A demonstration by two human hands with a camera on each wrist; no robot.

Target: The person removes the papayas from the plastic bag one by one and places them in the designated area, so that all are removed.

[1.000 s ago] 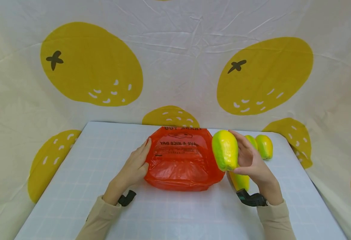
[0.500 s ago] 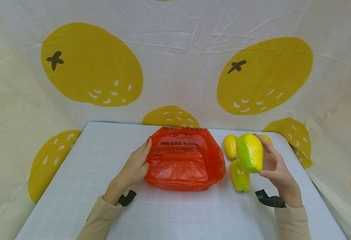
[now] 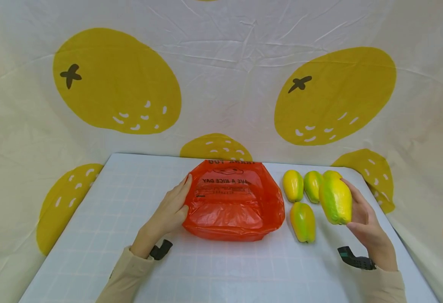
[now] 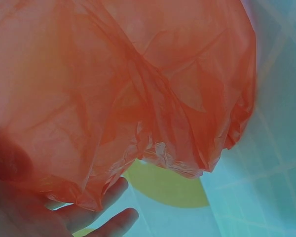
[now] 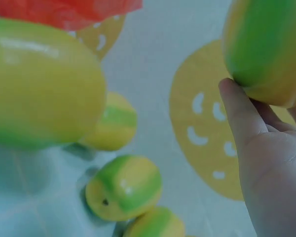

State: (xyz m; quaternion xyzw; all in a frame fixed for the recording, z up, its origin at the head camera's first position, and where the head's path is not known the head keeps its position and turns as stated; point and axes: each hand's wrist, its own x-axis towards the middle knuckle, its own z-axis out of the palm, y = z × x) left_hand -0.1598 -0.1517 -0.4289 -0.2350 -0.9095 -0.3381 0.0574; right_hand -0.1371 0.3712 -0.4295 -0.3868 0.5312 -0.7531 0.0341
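My left hand (image 3: 170,206) holds the left side of a red plastic bag (image 3: 225,210), which lies on the table with its mouth toward me. In the left wrist view, the film of the bag (image 4: 138,89) hides part of the fingers (image 4: 116,222). At the right, my right hand (image 3: 369,225) grips a yellow-green papaya-like fruit (image 3: 335,200) above the table. The right wrist view shows the fingertips (image 5: 229,89) against this fruit (image 5: 269,49). Beneath and left of it lie similar fruits: one nearest the front (image 3: 302,222), another beside the bag (image 3: 293,186).
Two more of these fruits lie behind, a green-yellow one (image 3: 313,186) and one mostly hidden by the held fruit (image 3: 331,173). The white gridded table (image 3: 221,273) meets a cloth backdrop (image 3: 225,84) printed with large yellow fruit.
My right hand has carried the fruit rightward, away from the bag's right side, uncovering the fruits on the table. The left hand and the bag stay where they were.
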